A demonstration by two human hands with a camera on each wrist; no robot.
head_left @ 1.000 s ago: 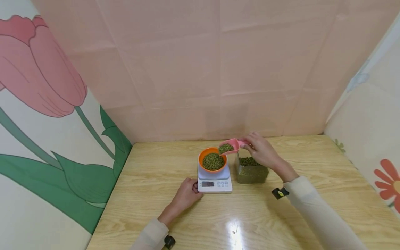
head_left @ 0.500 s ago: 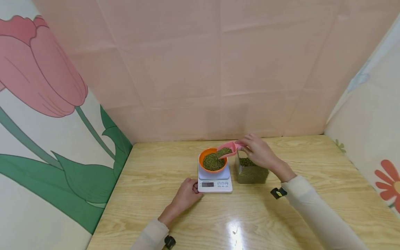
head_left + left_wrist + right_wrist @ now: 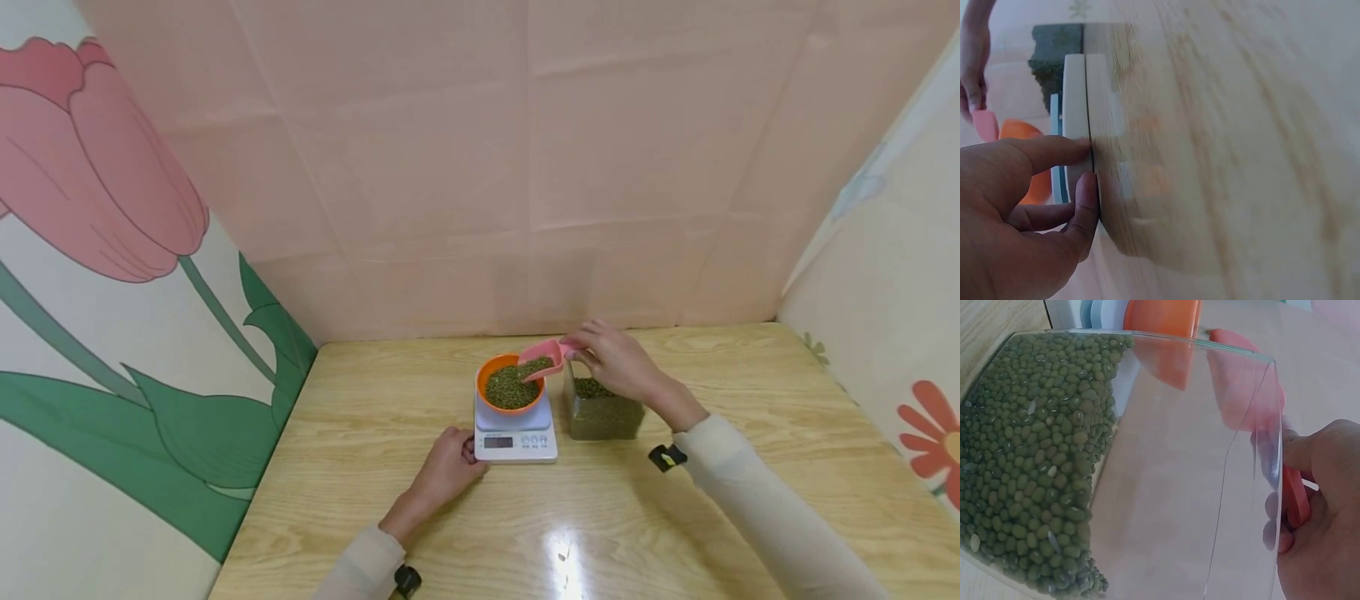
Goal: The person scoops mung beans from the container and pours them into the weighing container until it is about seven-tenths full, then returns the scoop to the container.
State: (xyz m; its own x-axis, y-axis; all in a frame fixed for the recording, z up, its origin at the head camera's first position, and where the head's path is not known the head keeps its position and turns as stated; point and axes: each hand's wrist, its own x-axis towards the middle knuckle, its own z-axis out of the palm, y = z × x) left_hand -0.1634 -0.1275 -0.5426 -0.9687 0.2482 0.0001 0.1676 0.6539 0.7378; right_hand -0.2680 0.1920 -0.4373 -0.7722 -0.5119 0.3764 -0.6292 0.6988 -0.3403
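My right hand grips the handle of a pink scoop that holds mung beans. The scoop tilts, its lip over the right rim of an orange bowl with more mung beans in it. That bowl stands on a white kitchen scale, whose display digits are too small to read. At the scale's front left corner, my left hand holds its edge; the left wrist view shows fingertips against its side. Seen through a clear container, part of the right hand's fingers and the scoop appear in the right wrist view.
Just right of the scale, the clear container holds mung beans below the right forearm. A wooden table carries everything, with a pink cloth backdrop behind and flower-printed panels at both sides.
The right hand has moved the scoop left and slightly down, from beside the bowl's rim to over the beans in it. The left hand and scale have stayed put.
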